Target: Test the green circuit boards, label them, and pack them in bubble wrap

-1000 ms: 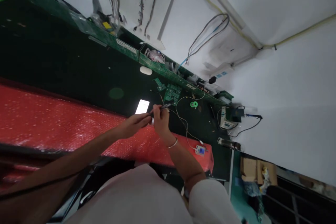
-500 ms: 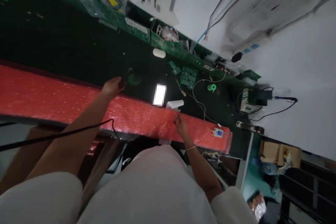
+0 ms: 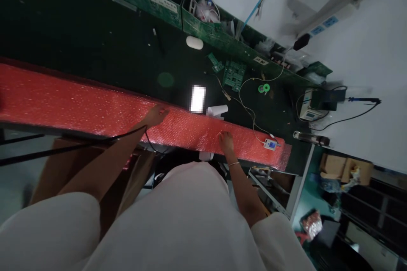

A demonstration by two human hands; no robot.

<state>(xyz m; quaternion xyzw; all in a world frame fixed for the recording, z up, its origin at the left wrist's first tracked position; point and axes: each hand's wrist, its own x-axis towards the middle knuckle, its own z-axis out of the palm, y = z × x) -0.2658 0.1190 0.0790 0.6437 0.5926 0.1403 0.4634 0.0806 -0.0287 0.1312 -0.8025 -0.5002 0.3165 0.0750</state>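
My left hand lies flat on the red bubble wrap that runs along the near edge of the dark green bench. It holds nothing. My right hand rests palm down on the same wrap farther right, fingers spread, with a thin bracelet on the wrist. Between the hands, just past the wrap, lie a glowing phone and a small white block. A thin wire runs from the green circuit boards to a small white meter on the wrap's right end.
A green solder reel and a white oval object lie on the bench. Green bins of parts line its far edge. A soldering station stands at the right. A black cable crosses my left forearm. Cardboard boxes sit on the floor.
Both hands left the wire and small tool they held together over the bench. They drew back and apart and now lie flat on the bubble wrap. The view has pulled back and down.
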